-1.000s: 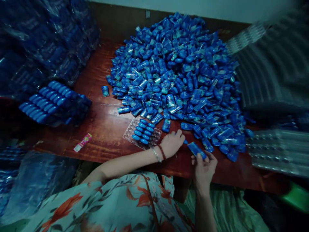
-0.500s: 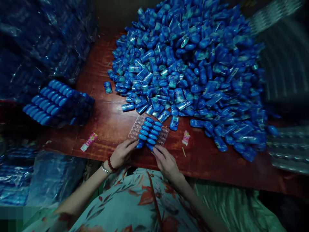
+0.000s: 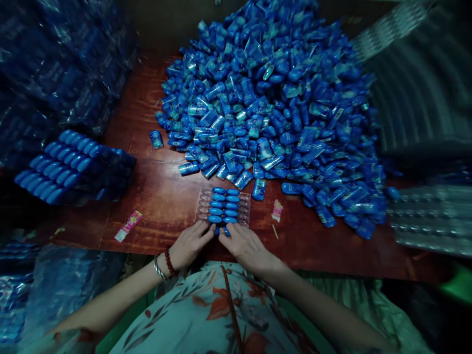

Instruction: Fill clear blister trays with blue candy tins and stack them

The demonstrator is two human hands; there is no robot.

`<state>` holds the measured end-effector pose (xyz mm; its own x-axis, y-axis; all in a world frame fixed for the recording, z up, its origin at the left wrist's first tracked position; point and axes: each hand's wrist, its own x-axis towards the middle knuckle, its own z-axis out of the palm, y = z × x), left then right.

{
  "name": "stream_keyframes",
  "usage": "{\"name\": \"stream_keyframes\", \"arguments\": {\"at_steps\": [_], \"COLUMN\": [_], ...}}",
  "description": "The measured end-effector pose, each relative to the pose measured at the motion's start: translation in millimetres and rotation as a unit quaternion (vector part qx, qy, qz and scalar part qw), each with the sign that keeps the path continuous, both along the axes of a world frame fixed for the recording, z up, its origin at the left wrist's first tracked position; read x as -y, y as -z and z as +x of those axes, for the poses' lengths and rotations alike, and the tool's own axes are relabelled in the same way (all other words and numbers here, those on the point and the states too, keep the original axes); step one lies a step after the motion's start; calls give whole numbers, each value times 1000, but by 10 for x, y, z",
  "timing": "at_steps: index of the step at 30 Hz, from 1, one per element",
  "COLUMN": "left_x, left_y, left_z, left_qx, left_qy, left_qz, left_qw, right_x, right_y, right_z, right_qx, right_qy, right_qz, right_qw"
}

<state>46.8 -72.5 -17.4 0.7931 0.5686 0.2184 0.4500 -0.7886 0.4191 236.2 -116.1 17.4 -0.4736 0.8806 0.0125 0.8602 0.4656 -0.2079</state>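
OK, both hands were at the near edge of the tray (image 3: 245,209), which lay on the desk (image 3: 147,179) right in front of the body. Blue pieces (image 3: 218,204) filled two middle columns; clear pockets flanked them. Left hand (image 3: 190,243) on the left side, right hand (image 3: 248,248) on the right, fingers bent, thumbs inward at the nearest pieces. Couldn't tell if they were pinching or just pressing; fingers hid the contact. Heap (image 3: 254,108) of blue packs sat just past the tray. Stack (image 3: 61,167) of blue rows was well left. One pink wrapper (image 3: 277,210) lay near the tray's right side, thin stick (image 3: 275,231) just nearer the body; second wrapper (image 3: 128,226) lay left. Left wrist had a red bracelet (image 3: 169,262) and silvery bangle (image 3: 159,268).
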Motion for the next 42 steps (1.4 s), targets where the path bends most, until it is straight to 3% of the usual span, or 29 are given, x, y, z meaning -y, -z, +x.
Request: {"name": "stream_keyframes", "arguments": {"at_steps": [6, 10, 14, 18, 20, 22, 24, 27, 31, 33, 36, 39, 42], "left_x": [75, 163, 60, -565, -981, -1331, -1548, -1650, -1682, -1735, -1782, -1650, -1365], "left_y": [206, 265, 118, -193, -309, -357, -345, -274, -221, -229, -274, -340, -380], "left_z": [13, 13, -22, 187, 463, 812, 1158, 1538, 1720, 1692, 1463, 970, 369], "left_qx": [70, 86, 92, 133, 92, -7, -135, -283, -319, -288, -136, 74, 235], "left_qy": [-85, -108, -152, -182, -127, -17, 64, 128, 145, 152, 128, 23, -143], "left_qz": [-56, -74, -61, -81, -96, -87, -66, -18, -10, -26, -71, -106, -115], "left_qw": [992, 988, 982, 971, 983, 996, 987, 950, 936, 945, 980, 991, 955], "right_x": [82, 262, 296, -85, -333, -523, -624, -647, -627, -620, -560, -392, -212], "right_y": [136, 258, 308, 330, 330, 316, 297, 298, 388, 446, 482, 426, 329], "right_z": [27, 82, 298, 682, 840, 924, 936, 889, 880, 936, 1076, 1175, 1125], "right_qx": [3, -48, -120, -155, -106, -42, 16, 73, 77, 51, -59, -234, -356], "right_qy": [29, 87, 170, 292, 312, 287, 247, 227, 226, 230, 268, 343, 375], "right_qz": [2, 62, 102, 84, 39, -15, -57, -72, -63, -54, -3, 29, -10], "right_qw": [1000, 993, 973, 940, 943, 957, 967, 968, 969, 970, 962, 909, 856]}}
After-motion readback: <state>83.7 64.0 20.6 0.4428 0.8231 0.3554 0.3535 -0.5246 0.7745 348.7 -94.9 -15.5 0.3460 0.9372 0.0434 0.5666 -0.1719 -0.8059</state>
